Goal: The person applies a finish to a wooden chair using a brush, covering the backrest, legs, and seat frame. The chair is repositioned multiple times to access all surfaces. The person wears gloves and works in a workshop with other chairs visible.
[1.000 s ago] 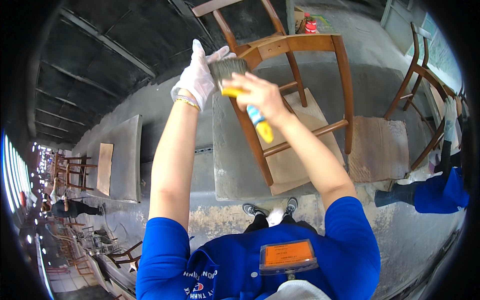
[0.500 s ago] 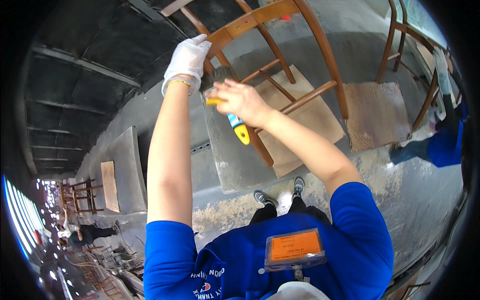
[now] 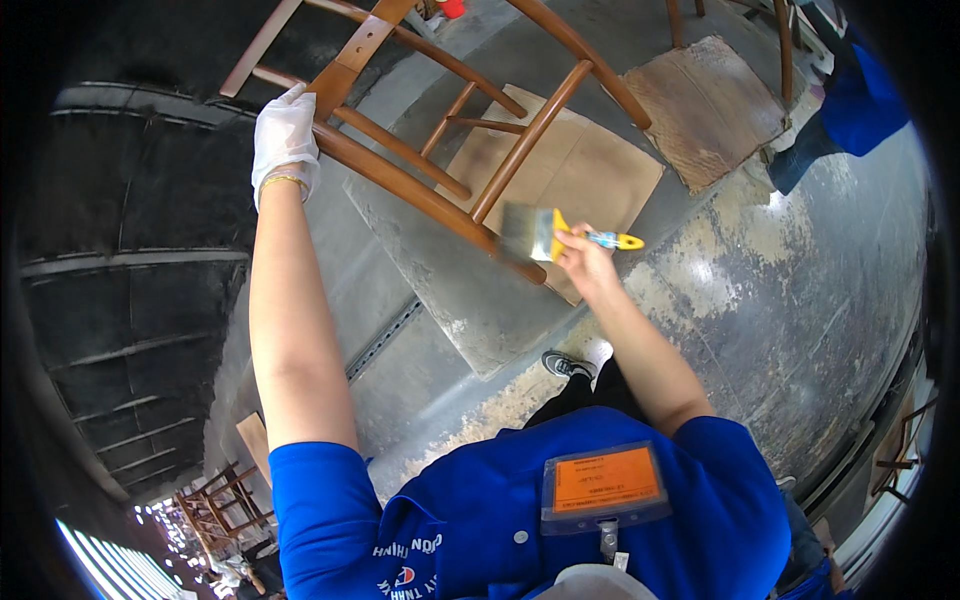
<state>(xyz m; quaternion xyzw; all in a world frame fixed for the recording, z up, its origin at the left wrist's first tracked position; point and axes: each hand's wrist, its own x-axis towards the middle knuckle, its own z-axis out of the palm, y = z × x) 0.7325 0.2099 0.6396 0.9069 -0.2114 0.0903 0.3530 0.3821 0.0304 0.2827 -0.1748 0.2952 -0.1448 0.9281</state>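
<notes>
A brown wooden chair [image 3: 415, 194] stands tilted in front of me, with one long leg running down towards me. My left hand [image 3: 286, 132], in a white glove, is closed on the chair's frame at the upper end of that leg. My bare right hand [image 3: 587, 262] grips a wide paintbrush [image 3: 557, 232] with a yellow handle and a pale metal band. The brush's dark bristles, blurred by motion, are at the lower part of the leg; whether they touch it I cannot tell.
Under the chair lies a cardboard sheet [image 3: 625, 175] on a grey platform [image 3: 450, 310]. Further right are a second cardboard sheet [image 3: 705, 115], another chair's leg [image 3: 783, 50] and a co-worker in blue [image 3: 870, 100]. More chairs [image 3: 222, 505] stand at the lower left.
The chair has turned and shifted left, and my left hand has moved left with it. My right hand has brought the brush from near my left hand down and right to the leg's lower part.
</notes>
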